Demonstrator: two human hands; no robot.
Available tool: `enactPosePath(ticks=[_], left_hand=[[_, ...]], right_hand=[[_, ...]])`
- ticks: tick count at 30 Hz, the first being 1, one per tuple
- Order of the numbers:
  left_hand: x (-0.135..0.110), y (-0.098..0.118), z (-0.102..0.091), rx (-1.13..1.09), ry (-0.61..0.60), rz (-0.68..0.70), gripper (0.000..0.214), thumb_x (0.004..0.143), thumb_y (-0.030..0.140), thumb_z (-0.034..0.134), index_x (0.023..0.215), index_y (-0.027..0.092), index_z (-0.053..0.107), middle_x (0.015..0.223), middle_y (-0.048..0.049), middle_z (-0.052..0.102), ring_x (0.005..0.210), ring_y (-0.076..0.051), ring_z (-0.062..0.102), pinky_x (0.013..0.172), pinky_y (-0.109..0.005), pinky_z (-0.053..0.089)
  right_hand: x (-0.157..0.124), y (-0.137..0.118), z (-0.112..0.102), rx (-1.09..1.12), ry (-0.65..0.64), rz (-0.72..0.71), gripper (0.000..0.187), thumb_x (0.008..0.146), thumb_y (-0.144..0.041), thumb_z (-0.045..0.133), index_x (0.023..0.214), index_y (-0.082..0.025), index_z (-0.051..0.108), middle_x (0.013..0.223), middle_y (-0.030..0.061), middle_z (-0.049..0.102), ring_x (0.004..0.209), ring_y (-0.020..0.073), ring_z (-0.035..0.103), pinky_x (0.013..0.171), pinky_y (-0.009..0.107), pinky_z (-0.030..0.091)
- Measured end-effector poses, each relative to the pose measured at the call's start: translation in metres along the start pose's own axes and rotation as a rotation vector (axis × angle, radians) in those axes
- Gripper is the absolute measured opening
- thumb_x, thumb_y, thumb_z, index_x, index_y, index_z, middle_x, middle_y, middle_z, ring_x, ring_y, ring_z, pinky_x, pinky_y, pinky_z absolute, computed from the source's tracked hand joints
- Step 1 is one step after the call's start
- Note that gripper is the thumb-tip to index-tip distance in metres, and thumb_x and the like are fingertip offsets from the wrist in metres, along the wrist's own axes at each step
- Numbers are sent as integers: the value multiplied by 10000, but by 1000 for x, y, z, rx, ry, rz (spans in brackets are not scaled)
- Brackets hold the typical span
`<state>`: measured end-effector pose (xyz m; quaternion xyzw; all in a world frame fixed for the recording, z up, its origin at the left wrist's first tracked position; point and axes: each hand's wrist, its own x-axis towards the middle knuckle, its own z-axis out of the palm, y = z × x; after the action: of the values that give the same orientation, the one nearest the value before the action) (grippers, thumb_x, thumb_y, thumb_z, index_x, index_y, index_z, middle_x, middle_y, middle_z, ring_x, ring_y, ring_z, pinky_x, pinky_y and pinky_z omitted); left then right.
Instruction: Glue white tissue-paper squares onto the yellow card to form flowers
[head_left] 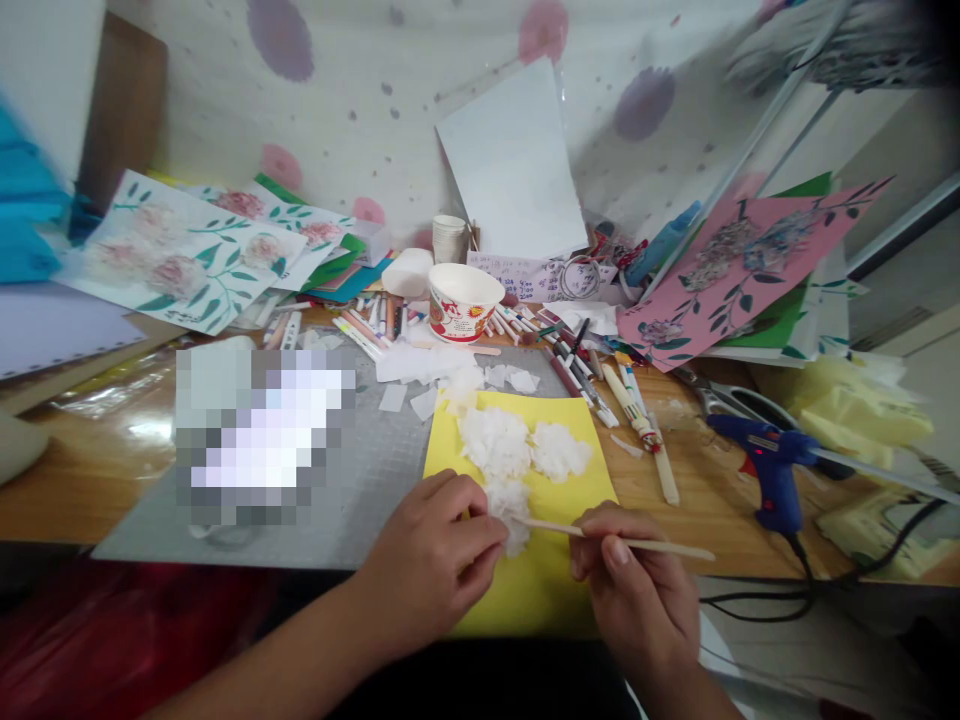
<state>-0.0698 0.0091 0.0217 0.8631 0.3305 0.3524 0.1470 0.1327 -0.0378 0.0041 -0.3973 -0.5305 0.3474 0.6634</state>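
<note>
A yellow sheet of card (555, 580) lies at the near edge of the desk with white crumpled tissue clumps (525, 445) stuck on it. My left hand (435, 560) is closed in a pinch on the lowest tissue clump (511, 510). My right hand (637, 590) grips a thin wooden stick (660, 545), held nearly level, its tip touching that same clump.
A grey cutting mat (375, 470) lies left of the card. Behind stand a red-patterned paper bowl (463, 300), scattered markers (375, 325), tissue scraps and flower pictures (180, 255). A blue glue gun (772, 465) and scissors (720, 395) lie at the right, its cable trailing over the edge.
</note>
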Motion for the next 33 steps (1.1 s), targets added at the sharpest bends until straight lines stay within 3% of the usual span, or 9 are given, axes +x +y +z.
enactPosePath(ticks=[6,12,19,25,30,33], left_hand=[[2,2,-2,1,-4,5,204,865,89,533,829,208,695,807,-28,570,759,-159,506,658,-289,414],[2,3,-3,14,-25,15,207,836,63,537,826,201,690,800,-26,563,756,-160,502,653,-287,404],[2,4,-5,36,-32,27,212,838,71,533,818,205,696,787,-28,562,746,-162,502,640,-280,403],[3,4,-5,40,-28,34,195,841,77,543,802,193,695,783,-34,569,747,-167,510,645,-284,409],[2,6,-6,17,-25,23,225,832,69,535,842,211,709,788,-35,589,749,-166,536,657,-286,427],[4,1,-22,-59,38,-56,207,861,108,518,897,207,697,802,-28,619,741,-151,583,661,-263,468]], right_hand=[[1,-1,-1,44,31,19,168,972,-259,500,949,-208,659,652,-4,522,579,141,506,530,271,409],[-1,4,-6,-62,-84,27,175,988,-271,499,1043,-231,661,737,14,590,652,155,566,577,273,454],[-3,4,-5,-111,6,-1,178,988,-269,487,972,-205,653,681,3,546,600,142,516,546,262,423],[-3,7,-5,-129,-93,-4,186,985,-262,495,983,-206,673,700,10,569,625,150,547,552,263,447],[-2,6,-1,-100,17,42,168,973,-290,537,978,-198,677,661,4,581,595,145,556,541,259,449],[3,3,-1,90,112,72,159,951,-291,567,946,-207,701,594,-7,566,541,129,548,510,234,441]])
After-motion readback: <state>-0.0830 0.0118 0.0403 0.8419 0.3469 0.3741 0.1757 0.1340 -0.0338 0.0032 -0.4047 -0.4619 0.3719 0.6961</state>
